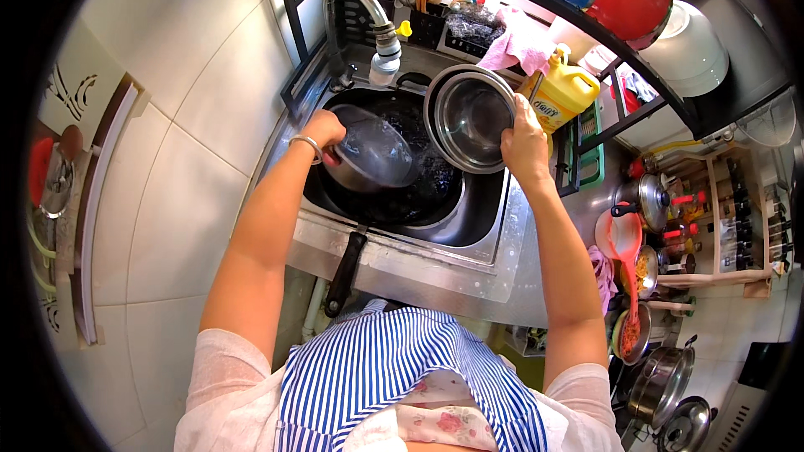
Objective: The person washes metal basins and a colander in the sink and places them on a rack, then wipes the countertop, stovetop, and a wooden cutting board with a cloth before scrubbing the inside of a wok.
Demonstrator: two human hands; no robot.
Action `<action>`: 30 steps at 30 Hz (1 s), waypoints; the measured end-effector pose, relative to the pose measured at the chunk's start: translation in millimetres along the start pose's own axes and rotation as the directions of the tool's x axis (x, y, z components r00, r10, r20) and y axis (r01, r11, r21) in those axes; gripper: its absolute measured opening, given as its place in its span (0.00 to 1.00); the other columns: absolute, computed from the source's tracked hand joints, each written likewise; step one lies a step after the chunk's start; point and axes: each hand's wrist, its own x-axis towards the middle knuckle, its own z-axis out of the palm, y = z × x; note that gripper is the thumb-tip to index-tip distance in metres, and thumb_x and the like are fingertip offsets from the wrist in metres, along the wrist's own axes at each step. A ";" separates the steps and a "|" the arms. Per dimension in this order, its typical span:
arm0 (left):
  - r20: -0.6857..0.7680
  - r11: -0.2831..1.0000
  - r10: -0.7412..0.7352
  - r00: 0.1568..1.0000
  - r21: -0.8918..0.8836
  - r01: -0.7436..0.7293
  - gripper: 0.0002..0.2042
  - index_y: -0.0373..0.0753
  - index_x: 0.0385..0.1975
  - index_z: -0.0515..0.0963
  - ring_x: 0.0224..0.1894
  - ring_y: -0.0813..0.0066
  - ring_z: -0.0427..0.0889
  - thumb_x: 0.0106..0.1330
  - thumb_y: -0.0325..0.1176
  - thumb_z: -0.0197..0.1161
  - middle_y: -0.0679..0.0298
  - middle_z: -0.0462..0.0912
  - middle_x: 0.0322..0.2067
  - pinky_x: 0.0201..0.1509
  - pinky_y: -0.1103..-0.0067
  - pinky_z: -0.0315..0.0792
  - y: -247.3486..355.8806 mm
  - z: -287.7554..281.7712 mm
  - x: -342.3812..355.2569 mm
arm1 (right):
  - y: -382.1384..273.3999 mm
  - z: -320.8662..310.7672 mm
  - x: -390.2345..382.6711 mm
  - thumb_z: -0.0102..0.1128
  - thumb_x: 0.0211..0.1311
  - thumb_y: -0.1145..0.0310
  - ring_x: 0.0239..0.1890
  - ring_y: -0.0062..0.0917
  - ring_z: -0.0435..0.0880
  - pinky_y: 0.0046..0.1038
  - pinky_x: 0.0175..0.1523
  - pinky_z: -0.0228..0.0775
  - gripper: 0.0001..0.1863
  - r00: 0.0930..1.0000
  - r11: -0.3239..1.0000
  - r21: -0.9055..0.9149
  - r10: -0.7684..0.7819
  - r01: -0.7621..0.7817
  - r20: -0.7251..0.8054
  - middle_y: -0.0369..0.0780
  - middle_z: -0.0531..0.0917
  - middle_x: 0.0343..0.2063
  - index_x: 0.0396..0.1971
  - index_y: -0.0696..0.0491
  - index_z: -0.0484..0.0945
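My left hand (pixel 325 136), a bangle at its wrist, grips the rim of a grey bowl (pixel 373 151) tilted over a black wok (pixel 419 206). The wok sits in the steel sink (pixel 490 238), with dark water and some suds in it. Its black handle (pixel 345 274) sticks out over the sink's front edge. At the sink's right side, my right hand (pixel 526 138) is closed on the rim of nested steel bowls (pixel 479 121), tipped so their insides show. The fingers behind those bowls are partly hidden.
A curved faucet (pixel 368 2) with a white nozzle hangs over the sink's back. A yellow detergent jug (pixel 568 92) and pink cloth (pixel 521 40) stand behind my right hand. Overhead, a black rack (pixel 586 27) carries bowls. Pans and a red ladle (pixel 626 264) lie at the right.
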 end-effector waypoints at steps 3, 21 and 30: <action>-0.171 0.981 -0.019 0.985 -0.195 -0.015 0.15 0.21 0.39 0.67 0.32 0.52 0.81 0.53 0.24 0.54 0.47 0.77 0.34 0.22 0.67 0.78 8.4 8.9 -25.5 | 8.2 13.7 -13.3 0.46 0.46 0.80 0.44 0.48 0.73 0.38 0.48 0.69 0.28 0.998 0.994 0.099 0.053 -0.051 -0.021 0.51 0.67 0.52 0.54 0.58 0.59; 0.050 0.050 -0.038 0.998 -0.997 0.051 0.16 0.33 0.42 0.62 0.36 0.58 0.77 0.51 0.16 0.44 0.50 0.70 0.40 0.25 0.69 0.77 -39.8 169.4 38.5 | 15.3 28.1 -44.9 0.44 0.47 0.84 0.50 0.51 0.69 0.38 0.54 0.62 0.26 0.938 0.879 0.457 0.265 -0.140 -0.222 0.56 0.68 0.50 0.50 0.58 0.55; 0.507 -0.160 0.163 0.846 -0.833 0.530 0.14 0.34 0.44 0.66 0.12 0.81 0.65 0.60 0.25 0.39 0.43 0.71 0.46 0.08 0.93 0.51 -37.1 151.5 26.5 | 40.3 11.7 -50.5 0.45 0.47 0.83 0.44 0.42 0.75 0.32 0.52 0.62 0.20 0.891 0.885 0.433 0.328 -0.173 -0.315 0.51 0.74 0.40 0.44 0.59 0.59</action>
